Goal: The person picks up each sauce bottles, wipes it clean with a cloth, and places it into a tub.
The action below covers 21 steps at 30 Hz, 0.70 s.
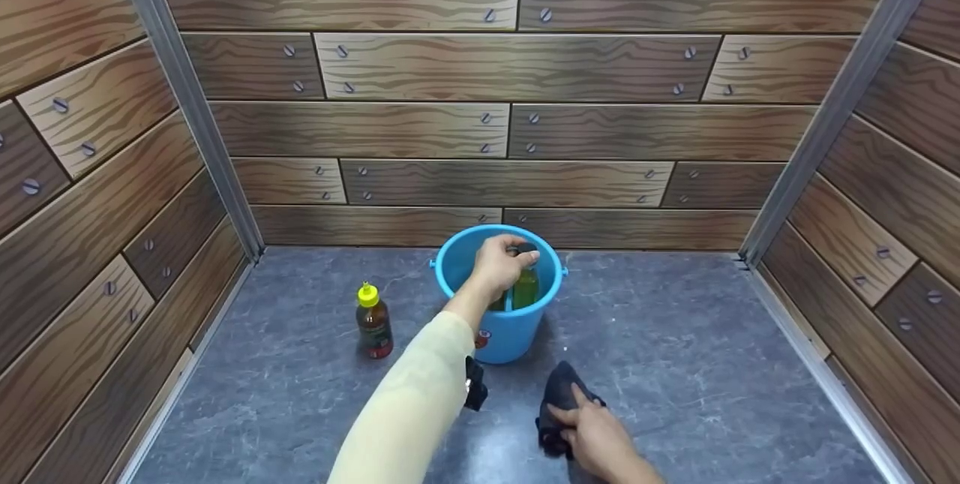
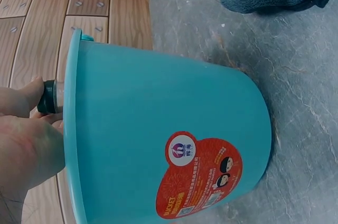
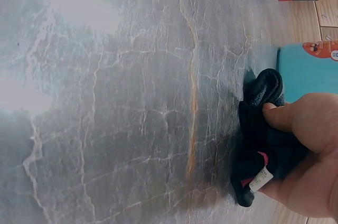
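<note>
My left hand [image 1: 496, 268] reaches over the rim of a blue bucket [image 1: 517, 338] and grips a bottle of yellow-green liquid [image 1: 526, 289] by its dark cap [image 2: 48, 97]. The bottle stands upright with its lower part inside the bucket. In the left wrist view, the bucket wall hides most of the bottle. To the right and nearer the front, my right hand [image 1: 596, 435] holds a dark cloth [image 1: 559, 394] low over the grey floor. A white tag [image 3: 261, 179] sticks out of the cloth beside my fingers, and the thumb lies across its top.
Left of the bucket stands a brown squeeze bottle [image 1: 374, 326] with a yellow nozzle cap. Wood-patterned panels [image 1: 517, 131] wall in the grey marbled floor [image 1: 675, 349] at the back and both sides, with metal strips at the corners. A red label [image 2: 200, 176] marks the bucket's side.
</note>
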Motion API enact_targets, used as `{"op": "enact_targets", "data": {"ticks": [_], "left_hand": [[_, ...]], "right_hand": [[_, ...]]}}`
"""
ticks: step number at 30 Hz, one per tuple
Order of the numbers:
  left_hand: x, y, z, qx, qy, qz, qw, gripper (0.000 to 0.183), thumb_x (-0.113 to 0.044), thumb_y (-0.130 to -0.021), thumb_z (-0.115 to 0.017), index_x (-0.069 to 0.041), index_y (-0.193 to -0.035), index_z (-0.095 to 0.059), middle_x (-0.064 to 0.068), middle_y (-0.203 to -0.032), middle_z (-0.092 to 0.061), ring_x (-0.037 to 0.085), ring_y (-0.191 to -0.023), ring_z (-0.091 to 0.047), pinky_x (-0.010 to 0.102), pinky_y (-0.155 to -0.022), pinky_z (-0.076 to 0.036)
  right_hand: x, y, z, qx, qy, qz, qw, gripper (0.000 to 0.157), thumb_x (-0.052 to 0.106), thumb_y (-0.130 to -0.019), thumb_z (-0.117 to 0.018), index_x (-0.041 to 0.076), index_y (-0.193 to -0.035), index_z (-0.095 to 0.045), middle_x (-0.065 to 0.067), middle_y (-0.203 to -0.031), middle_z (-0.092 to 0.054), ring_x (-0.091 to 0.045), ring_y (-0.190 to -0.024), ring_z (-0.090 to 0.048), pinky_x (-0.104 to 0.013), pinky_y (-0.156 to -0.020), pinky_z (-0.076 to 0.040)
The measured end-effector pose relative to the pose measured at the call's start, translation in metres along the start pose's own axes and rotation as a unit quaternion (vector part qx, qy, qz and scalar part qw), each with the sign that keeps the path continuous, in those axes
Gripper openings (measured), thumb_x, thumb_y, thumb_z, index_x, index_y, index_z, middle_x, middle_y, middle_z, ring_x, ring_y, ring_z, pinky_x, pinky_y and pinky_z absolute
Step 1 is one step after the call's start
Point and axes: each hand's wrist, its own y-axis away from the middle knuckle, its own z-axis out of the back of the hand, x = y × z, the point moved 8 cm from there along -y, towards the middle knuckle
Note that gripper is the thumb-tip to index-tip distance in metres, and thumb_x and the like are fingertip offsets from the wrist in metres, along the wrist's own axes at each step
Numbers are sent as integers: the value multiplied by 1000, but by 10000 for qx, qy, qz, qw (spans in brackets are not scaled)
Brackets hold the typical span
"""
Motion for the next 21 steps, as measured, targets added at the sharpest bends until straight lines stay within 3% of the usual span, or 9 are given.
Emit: {"op": "enact_targets", "data": {"ticks": [5,21], "left_hand": [[3,0,-2,91,-79,111,9999,45,-22,-106,-70,-6,-147,-61,15,-141,-65,30,-128,-64,48,-103,-54],[2,2,-4,296,10,412,9987,50,-24,-104,-73,-9,-149,-59,16,-151,-57,34,-137,-57,49,-107,-51]], "right_hand": [[0,-1,0,23,-24,-1,10000,46,2,-96,-75,23,-136,-74,-29,-162,-40,-64,-137,-43,-72,-107,-40],[1,0,2,-76,40,61,9999,45,2,-95,-77,22,-135,-75,-31,-160,-42,-63,-136,-46,-70,-108,-41]]}}
